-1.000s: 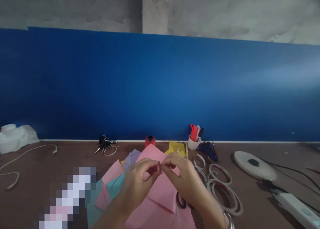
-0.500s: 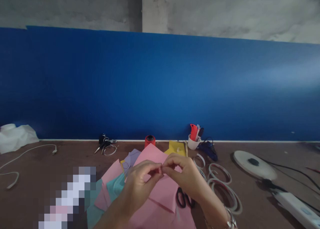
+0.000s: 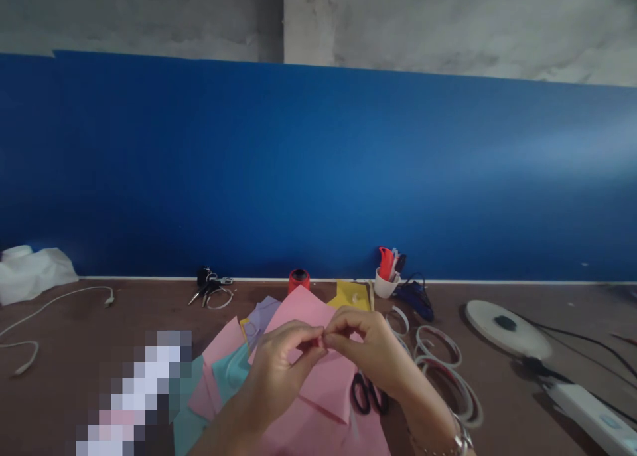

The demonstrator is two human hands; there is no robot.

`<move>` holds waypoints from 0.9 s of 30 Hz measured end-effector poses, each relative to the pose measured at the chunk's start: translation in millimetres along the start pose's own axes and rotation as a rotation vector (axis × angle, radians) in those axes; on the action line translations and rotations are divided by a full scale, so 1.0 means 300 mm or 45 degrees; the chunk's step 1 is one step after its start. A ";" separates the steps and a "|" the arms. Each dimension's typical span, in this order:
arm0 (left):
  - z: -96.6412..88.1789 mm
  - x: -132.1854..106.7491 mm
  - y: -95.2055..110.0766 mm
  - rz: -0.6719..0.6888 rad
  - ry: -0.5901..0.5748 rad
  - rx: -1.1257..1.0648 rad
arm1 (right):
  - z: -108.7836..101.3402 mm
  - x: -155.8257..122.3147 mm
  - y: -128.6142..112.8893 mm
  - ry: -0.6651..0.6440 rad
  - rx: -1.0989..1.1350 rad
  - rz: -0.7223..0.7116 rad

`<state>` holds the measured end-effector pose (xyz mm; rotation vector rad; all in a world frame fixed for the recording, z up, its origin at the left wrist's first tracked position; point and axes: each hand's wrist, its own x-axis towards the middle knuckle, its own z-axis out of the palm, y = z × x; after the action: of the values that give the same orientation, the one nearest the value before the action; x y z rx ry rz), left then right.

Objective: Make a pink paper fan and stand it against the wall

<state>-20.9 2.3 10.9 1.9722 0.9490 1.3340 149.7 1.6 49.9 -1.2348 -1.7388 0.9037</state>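
My left hand [image 3: 281, 363] and my right hand [image 3: 365, 343] meet fingertip to fingertip over pink paper [image 3: 326, 386]. Both pinch at the same spot. Whatever sits between the fingers is tiny and mostly hidden; a bit of pink shows there. Beneath my right wrist lie black-handled scissors [image 3: 368, 395], their blades largely covered. Left of my left hand, light blue paper [image 3: 231, 370] and another folded pink piece [image 3: 221, 343] overlap, with a purple sheet [image 3: 266, 313] behind them. A yellow sheet [image 3: 351, 295] lies beyond my right hand.
At the back stand a red roll [image 3: 298, 280] and a white cup [image 3: 385, 285] of pens. Keys [image 3: 212, 287] lie back left. Coiled white strips [image 3: 438, 346], a pale round disc [image 3: 505, 326] and a power strip [image 3: 592, 413] occupy the right. A blue panel [image 3: 318, 170] borders the table.
My left thumb has shifted slightly, and a little more pink shows between the fingertips. Both hands otherwise keep their place, and the things on the table lie as before.
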 end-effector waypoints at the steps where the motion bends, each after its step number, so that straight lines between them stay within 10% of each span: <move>1: 0.000 0.001 0.002 0.008 0.001 -0.003 | 0.000 0.000 -0.001 -0.005 0.001 0.009; 27: 0.009 -0.002 -0.008 0.101 0.086 -0.011 | 0.007 -0.018 -0.017 -0.016 -0.080 -0.069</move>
<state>-19.1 3.1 7.9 1.9879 0.9027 1.4544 147.0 -5.1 52.4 -1.2186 -1.8143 0.8328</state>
